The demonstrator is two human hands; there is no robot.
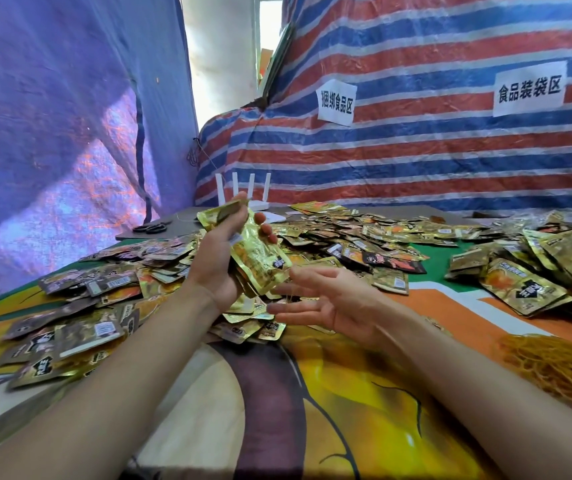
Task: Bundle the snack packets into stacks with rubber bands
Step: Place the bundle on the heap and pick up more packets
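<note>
The snack packets (260,258) were crinkled gold foil, glossy and reflective. The striped tarpaulin (450,150) was coarse woven plastic with a dull sheen, and its signs (336,102) were matt white paper. The rubber bands (554,365) looked matt, the router (274,217) smooth white plastic.

The surface (187,226), draped in a bright printed cloth (364,393), bears heaped packets (364,237), a rubber band pile (554,368) at right, with scissors (149,228) and a router (274,217) at the far edge.
</note>
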